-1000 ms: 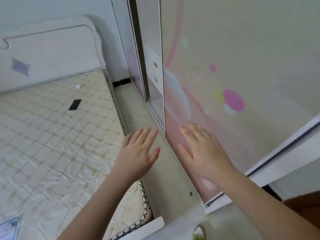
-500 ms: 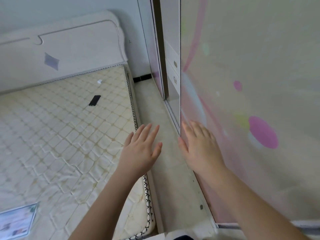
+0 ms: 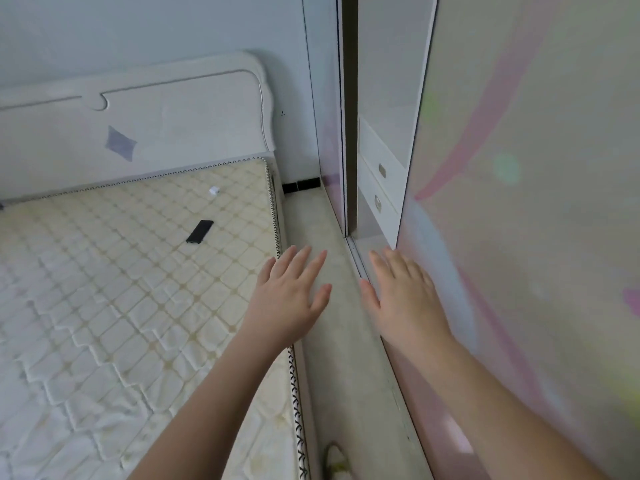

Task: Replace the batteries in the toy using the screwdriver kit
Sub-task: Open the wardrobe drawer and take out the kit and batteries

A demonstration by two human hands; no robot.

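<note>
Both our hands are spread flat and empty: right hand (image 3: 405, 299) at the sliding wardrobe door (image 3: 519, 237), likely to push it; left hand (image 3: 291, 299) hovers beside the mattress (image 3: 121, 289). Toy and screwdriver kit aren't visible.

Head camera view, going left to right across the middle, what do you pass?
Mattress → black object on it → left hand → floor strip → right hand → sliding wardrobe door.

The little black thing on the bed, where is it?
The black object lies on the mattress near its right edge, just beyond the left hand.
</note>
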